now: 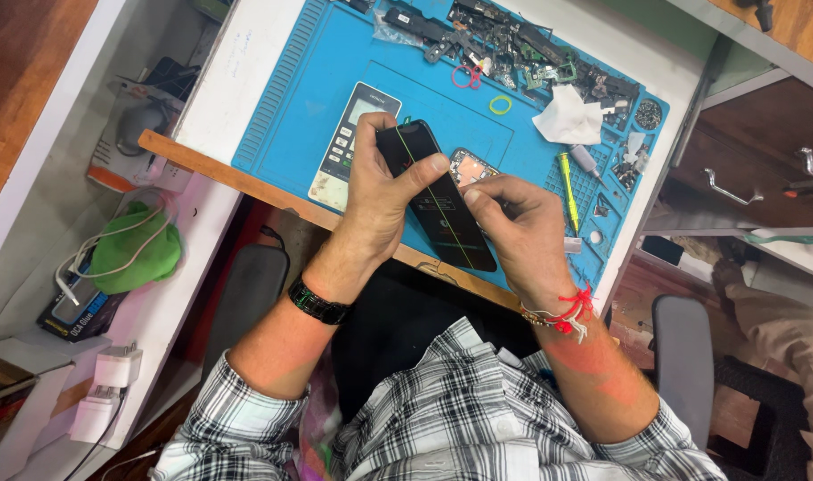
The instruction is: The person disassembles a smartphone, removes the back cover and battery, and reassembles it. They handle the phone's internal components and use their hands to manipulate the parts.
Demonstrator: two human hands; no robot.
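Both hands, left [377,191] and right [518,224], grip a black phone [435,198] over the blue mat [291,98].

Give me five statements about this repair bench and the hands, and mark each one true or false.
1. Both hands, left hand and right hand, hold the black phone. True.
2. The work mat is red. False: it is blue.
3. A white remote control lies on the mat beside the left hand. True.
4. The left wrist is bare. False: it wears a black watch.
5. A yellow-handled tool lies right of the phone. True.
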